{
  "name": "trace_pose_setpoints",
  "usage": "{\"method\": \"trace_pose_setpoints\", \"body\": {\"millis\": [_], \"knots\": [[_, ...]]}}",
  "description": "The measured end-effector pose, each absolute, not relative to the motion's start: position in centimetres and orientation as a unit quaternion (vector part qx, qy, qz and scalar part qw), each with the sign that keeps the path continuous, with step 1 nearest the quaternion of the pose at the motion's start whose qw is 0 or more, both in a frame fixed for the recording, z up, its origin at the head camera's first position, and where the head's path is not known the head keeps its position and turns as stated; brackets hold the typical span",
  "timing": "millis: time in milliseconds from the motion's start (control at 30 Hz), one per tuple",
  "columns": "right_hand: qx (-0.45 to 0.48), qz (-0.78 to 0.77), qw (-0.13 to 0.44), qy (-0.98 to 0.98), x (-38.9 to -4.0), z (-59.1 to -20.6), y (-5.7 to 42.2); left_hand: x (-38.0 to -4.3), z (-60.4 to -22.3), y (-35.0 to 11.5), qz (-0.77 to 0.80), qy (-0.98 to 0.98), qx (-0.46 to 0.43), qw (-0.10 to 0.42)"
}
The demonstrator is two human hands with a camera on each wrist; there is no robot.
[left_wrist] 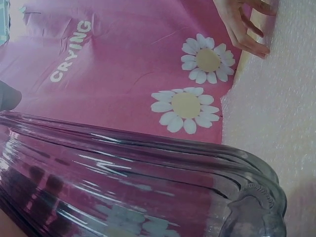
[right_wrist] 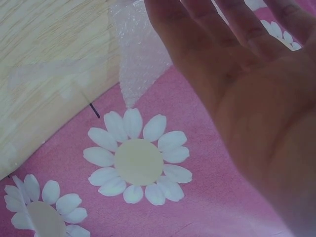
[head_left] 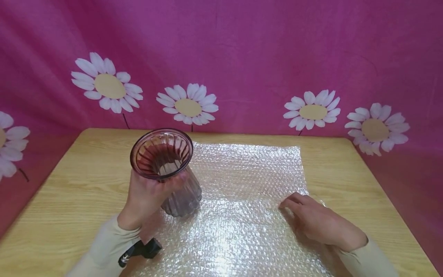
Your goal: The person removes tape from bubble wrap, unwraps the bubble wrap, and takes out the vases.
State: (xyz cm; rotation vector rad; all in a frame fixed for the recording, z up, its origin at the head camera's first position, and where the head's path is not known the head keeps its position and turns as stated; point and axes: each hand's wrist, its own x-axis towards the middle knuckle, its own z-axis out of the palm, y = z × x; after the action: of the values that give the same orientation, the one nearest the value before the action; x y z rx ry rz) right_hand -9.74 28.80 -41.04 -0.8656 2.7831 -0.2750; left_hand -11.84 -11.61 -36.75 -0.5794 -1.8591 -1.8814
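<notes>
My left hand (head_left: pixel 143 198) grips a fluted glass vase (head_left: pixel 182 194) just below its flared, purple-tinted rim. The vase leans, mouth toward me, over the left part of a sheet of bubble wrap (head_left: pixel 238 215). In the left wrist view the ribbed vase (left_wrist: pixel 123 163) fills the lower half, its scalloped base pointing right. My right hand (head_left: pixel 320 223) is at the right edge of the bubble wrap, palm down, fingertips right at the sheet. Seen from the right wrist, the hand (right_wrist: pixel 237 89) has its fingers extended, with a strip of bubble wrap (right_wrist: pixel 140 54) beside them.
A wooden table (head_left: pixel 93 165) lies under the sheet, its far edge against a pink cloth backdrop (head_left: pixel 242 50) printed with white daisies. A black wrist strap with a small black device (head_left: pixel 150 248) sits on the left sleeve.
</notes>
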Motion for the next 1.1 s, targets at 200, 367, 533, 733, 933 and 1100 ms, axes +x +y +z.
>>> {"method": "trace_pose_setpoints", "body": {"millis": [200, 367, 533, 733, 933, 1100], "knots": [[-0.298, -0.093, 0.108, 0.944, -9.8, -41.0, 28.8, -12.1, -36.4, -12.2, -0.664, -0.683, -0.209, 0.222], [-0.293, -0.099, 0.113, 0.944, -9.8, -40.8, 28.8, -12.5, -36.1, -12.6, -0.648, -0.694, -0.208, 0.236], [-0.260, -0.111, 0.147, 0.948, -9.9, -40.6, 28.7, -12.7, -36.1, -12.8, -0.654, -0.682, -0.214, 0.248], [-0.278, -0.108, 0.132, 0.945, -9.8, -40.7, 28.7, -12.8, -36.1, -13.2, -0.646, -0.689, -0.202, 0.259], [-0.286, -0.104, 0.122, 0.945, -9.7, -40.8, 28.8, -13.1, -36.0, -13.5, -0.647, -0.689, -0.197, 0.262], [-0.279, -0.107, 0.131, 0.945, -9.7, -40.8, 28.8, -13.2, -36.1, -13.7, -0.626, -0.705, -0.193, 0.273]]}}
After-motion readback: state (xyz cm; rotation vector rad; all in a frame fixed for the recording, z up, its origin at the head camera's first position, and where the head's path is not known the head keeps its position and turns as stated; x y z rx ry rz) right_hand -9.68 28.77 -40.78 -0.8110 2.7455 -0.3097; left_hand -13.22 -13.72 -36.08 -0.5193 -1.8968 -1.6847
